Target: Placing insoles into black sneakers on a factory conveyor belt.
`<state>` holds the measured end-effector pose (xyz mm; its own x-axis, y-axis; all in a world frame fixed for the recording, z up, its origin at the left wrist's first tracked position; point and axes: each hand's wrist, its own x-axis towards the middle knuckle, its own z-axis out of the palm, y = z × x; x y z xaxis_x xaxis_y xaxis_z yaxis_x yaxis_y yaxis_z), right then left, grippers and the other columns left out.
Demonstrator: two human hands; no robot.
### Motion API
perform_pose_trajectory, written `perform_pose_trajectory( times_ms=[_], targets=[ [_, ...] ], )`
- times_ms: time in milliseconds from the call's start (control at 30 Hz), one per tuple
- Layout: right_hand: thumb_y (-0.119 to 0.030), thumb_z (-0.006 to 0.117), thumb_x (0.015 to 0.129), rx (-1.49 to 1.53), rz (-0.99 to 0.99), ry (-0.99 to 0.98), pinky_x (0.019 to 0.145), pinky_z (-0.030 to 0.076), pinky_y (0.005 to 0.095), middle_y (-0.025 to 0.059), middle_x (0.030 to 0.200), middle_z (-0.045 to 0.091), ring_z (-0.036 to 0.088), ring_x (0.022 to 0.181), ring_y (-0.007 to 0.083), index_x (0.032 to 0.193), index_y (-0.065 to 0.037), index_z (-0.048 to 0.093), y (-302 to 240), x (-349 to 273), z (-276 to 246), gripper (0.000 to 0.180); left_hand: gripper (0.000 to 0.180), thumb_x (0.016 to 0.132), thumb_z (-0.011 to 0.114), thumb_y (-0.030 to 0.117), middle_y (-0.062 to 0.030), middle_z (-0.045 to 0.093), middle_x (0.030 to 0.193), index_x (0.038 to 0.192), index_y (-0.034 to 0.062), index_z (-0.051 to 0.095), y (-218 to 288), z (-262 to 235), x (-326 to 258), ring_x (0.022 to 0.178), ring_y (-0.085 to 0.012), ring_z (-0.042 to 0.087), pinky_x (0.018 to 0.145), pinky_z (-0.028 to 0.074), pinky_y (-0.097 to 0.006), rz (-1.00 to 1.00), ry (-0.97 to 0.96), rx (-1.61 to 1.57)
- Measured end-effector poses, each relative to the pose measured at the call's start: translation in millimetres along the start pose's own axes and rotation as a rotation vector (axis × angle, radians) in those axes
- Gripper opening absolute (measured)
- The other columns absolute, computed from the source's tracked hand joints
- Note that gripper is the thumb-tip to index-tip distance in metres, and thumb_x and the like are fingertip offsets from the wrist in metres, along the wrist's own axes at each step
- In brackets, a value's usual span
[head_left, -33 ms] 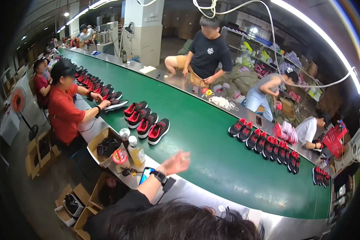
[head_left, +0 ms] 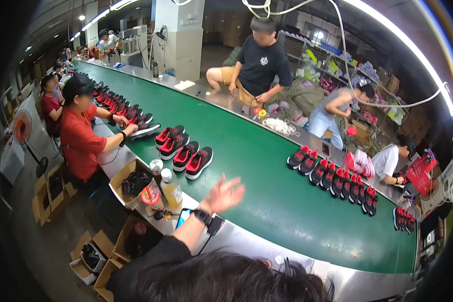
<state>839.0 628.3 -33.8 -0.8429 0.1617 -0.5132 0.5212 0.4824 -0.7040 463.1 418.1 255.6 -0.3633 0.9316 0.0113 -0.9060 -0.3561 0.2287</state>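
Note:
My left hand [head_left: 223, 194] is held over the near edge of the green conveyor belt [head_left: 267, 201], empty, with its fingers spread. A dark watch [head_left: 203, 216] is on that wrist. Just beyond the hand, black-and-red sneakers [head_left: 199, 163] stand on the belt. Below the wrist lie a phone [head_left: 183, 217] with a lit screen and a small black box-shaped object [head_left: 215, 226], on the metal ledge [head_left: 241, 234]. My right hand is out of view.
A bottle of yellow drink [head_left: 171, 189], a red-lidded cup [head_left: 151, 196] and an open carton [head_left: 122, 177] crowd the ledge at left. More sneakers [head_left: 339, 182] line the belt's far right. A co-worker in red [head_left: 83, 133] handles a shoe; another [head_left: 261, 63] sits across the belt.
My left hand has shifted slightly up and away over the belt, and its fingers have fanned wider. The shoes look unmoved.

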Motion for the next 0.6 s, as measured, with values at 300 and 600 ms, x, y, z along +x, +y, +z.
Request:
perform_pose_trajectory(
  times_ms=[300,600],
  targets=[
    [-0.028,0.064,0.086,0.383,0.319,0.058,0.058,0.048,0.0233,0.0009,0.077,0.071,0.064,0.065,0.0091,0.091,-0.008,0.075,-67.1,-22.4,-22.6,0.023,0.088,0.084,0.059,0.062,-0.0159,0.030,0.150,0.150,0.0191,0.021,40.0,101.9,35.5,0.138,-0.0345,0.030,0.112,0.026,-0.053,0.337,-0.137,0.029],
    [-0.027,0.061,0.087,0.428,0.181,0.165,0.061,0.049,0.0229,0.0024,0.074,0.069,0.063,0.065,0.0095,0.093,-0.006,0.074,-134.3,-74.8,-47.0,0.025,0.069,0.090,0.048,0.019,-0.0181,0.030,0.149,0.151,0.0290,0.017,60.6,-44.7,59.6,0.139,-0.0320,0.030,0.110,0.031,-0.050,0.320,0.416,-0.039]
  ],
)
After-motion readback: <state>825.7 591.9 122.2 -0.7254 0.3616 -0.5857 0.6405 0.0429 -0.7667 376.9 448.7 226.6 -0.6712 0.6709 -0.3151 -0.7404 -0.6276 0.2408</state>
